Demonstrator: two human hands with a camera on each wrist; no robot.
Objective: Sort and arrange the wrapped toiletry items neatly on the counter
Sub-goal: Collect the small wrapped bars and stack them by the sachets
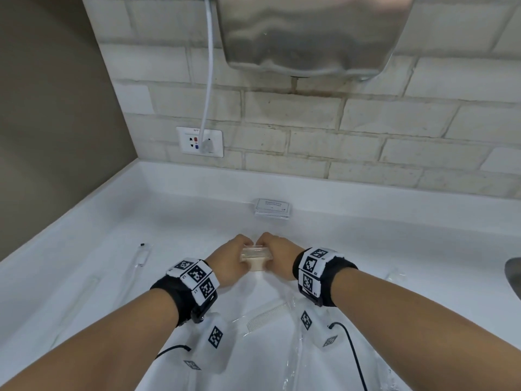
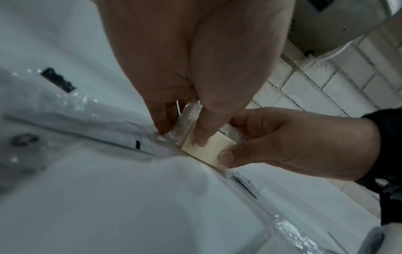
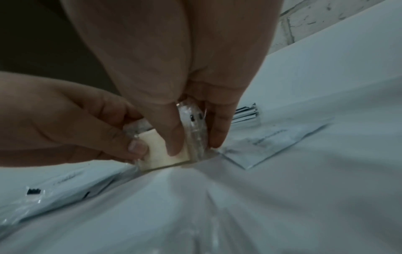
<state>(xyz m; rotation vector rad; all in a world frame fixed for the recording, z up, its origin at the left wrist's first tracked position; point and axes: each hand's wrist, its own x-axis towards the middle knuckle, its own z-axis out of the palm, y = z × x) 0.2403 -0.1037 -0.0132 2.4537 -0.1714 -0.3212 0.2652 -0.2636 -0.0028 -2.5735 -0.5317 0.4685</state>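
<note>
1. Your left hand [image 1: 229, 262] and right hand [image 1: 277, 256] both pinch one wrapped soap bar [image 1: 256, 256], thumbs and fingertips curled onto its clear film, one hand at each end. The bar sits low over the white surface [image 1: 98, 249], at the middle, nearer you than the sachet stack [image 1: 273, 208] at the back edge.

2. Likely step: squaring the bar and setting it down. Keep the long side parallel to the sachet stack, lower it flat, then let go with both hands together so it does not twist.

3. The left wrist view shows loose crimped film at the end of the bar. Grip the bar itself, not the film tail, or it may slip as you place it.

4. Nearer you than the bar lies a wrapped comb [image 1: 267, 316] inside crinkled clear plastic; your wrists pass just above it. Lift out rather than dragging back.

5. Left of the bar lies a long clear-wrapped item with a small black tab [image 1: 143, 256]; I cannot tell what it is. Another clear packet [image 1: 396, 275] sits right of the bar, near a dark basin edge.

6. In the right wrist view a flat white sachet [image 3: 272, 142] lies just beside the bar. Leave a gap so the rows read apart.

7. Wall socket [image 1: 199, 141] and hand dryer [image 1: 310, 35] hang above the sachet stack, clear of your work.
</note>
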